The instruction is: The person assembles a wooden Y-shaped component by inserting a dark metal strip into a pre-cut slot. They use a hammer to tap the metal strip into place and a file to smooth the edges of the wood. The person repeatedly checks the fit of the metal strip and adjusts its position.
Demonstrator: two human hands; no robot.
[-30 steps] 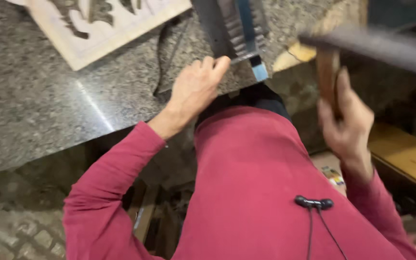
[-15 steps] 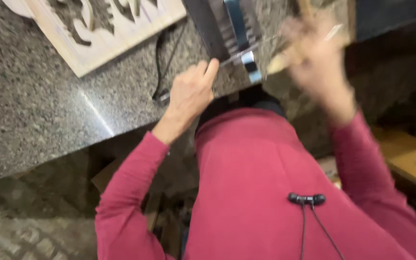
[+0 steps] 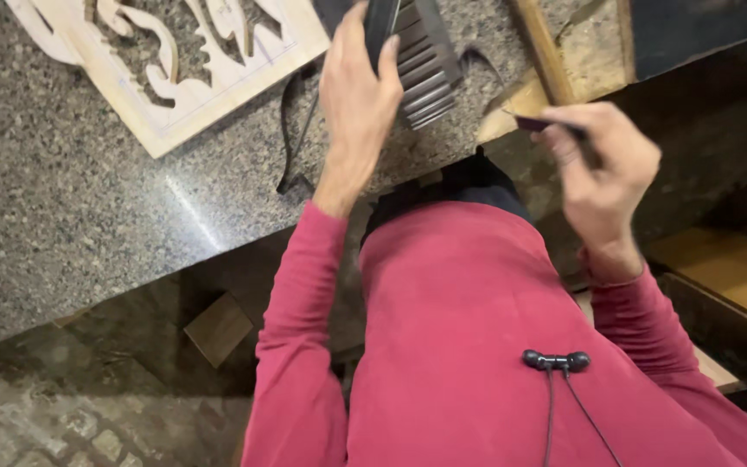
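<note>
Carved wood panel (image 3: 175,65) with pierced scrollwork lies flat at the upper left of the frame, on a speckled grey stone counter (image 3: 71,216) whose front edge runs diagonally from lower left up toward the centre. Just right of the panel a thin black cord (image 3: 291,130) loops across the stone. Next comes the left hand (image 3: 360,95), fingers spread and curled over a dark ribbed tool case (image 3: 421,65) at the top centre, pressing it down on the counter near the edge; it looks like the holding-steady stage of the work. Further right a wooden handle (image 3: 542,47) slants across a pale block. The right hand (image 3: 603,169) hangs off the counter edge, fingers pinched closed on a small dark slender tool (image 3: 542,125) whose tip points left toward the case. Any next motion seems to call for a short, careful reach leftward. Room is tight: the counter edge sits against the red-shirted torso, and wooden boards (image 3: 728,268) crowd the right side.
</note>
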